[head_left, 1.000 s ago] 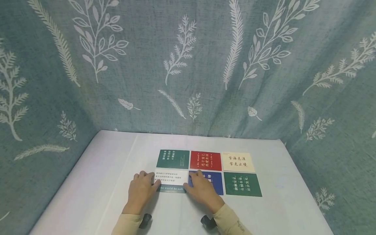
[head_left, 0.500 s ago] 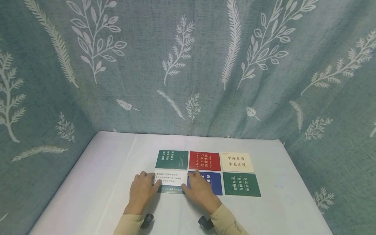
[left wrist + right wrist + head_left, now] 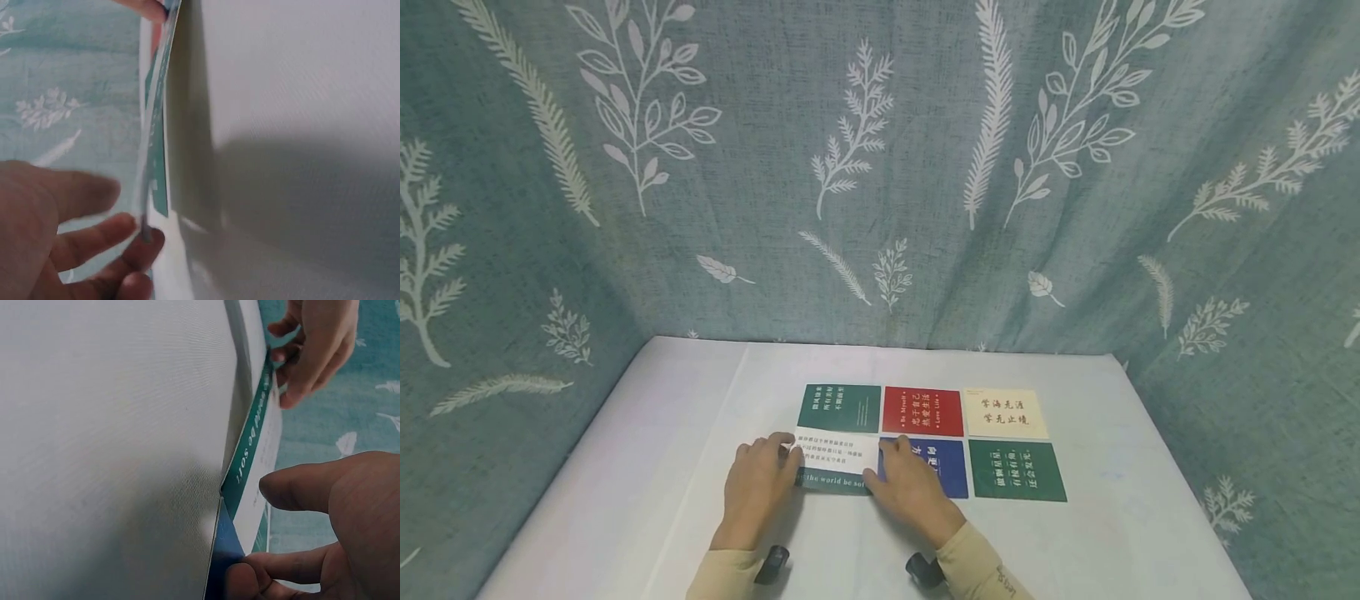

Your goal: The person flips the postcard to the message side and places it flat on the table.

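A white-and-green card (image 3: 835,458) lies between the hands, printed with dark characters and "the world be soft". Its left end is raised and the card tilts, seen nearly edge-on in the left wrist view. The left hand (image 3: 758,483) holds that end by its fingertips (image 3: 147,240), while its thumb stands off the face. At the opposite end is the right hand (image 3: 913,487), with relaxed fingers and its thumb (image 3: 287,487) over the card. Its other fingers touch the corner where the blue card (image 3: 951,471) begins; they cover part of the blue card.
Behind lie a green card (image 3: 838,407), a red card (image 3: 922,411) and a cream card (image 3: 1006,413). Another green card (image 3: 1017,472) sits right of the blue one. All rest on a white-covered table (image 3: 1135,517), enclosed by a leaf-patterned green curtain (image 3: 925,167).
The left hand has shifted slightly left, and its thumb has drawn back off the card's face. The card's left end has risen. The right hand has stayed nearly still.
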{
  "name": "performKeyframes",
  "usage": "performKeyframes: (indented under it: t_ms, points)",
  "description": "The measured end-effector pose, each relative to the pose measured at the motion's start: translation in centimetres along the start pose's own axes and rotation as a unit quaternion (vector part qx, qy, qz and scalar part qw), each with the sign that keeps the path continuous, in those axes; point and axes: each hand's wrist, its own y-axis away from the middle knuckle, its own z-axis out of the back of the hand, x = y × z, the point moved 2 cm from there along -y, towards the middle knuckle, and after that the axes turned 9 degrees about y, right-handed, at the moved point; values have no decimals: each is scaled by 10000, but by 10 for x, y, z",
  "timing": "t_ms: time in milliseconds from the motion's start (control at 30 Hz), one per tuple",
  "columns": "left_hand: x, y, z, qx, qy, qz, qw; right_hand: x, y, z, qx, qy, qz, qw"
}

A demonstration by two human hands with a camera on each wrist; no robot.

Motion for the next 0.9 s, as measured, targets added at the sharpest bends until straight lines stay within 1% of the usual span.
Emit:
performKeyframes:
  t_ms: [67, 167, 300, 400, 500, 600, 700, 833, 900]
  points:
    - [0, 0, 2, -2, 213, 75, 9997, 0, 0, 0, 4, -36, -8, 10000]
    - [2, 0, 3, 99, 712, 284, 9970, -1, 0, 1, 19, -147, -38, 9999]
    - [4, 0, 6, 241, 1427, 642, 9874, -3, 0, 2, 76, -258, -92, 9996]
    - [4, 1, 10, 245, 1780, 840, 9801, -4, 0, 3, 55, -263, -124, 9996]
    - [2, 4, 17, 189, 1958, 945, 9759, -4, 1, 8, -39, -256, -77, 9996]
    - [-2, 6, 23, 95, 2012, 937, 9750, -4, 3, 16, -214, -422, 29, 9989]
    - [-7, 8, 28, -19, 2072, 847, 9746, -5, 5, 23, -309, -1030, 5, 9942]
    - [-10, 10, 31, -115, 2161, 777, 9732, -8, 6, 28, -467, -1763, -74, 9832]
    - [-11, 11, 32, -99, 2180, 803, 9726, -10, 6, 29, -583, -1976, -68, 9785]
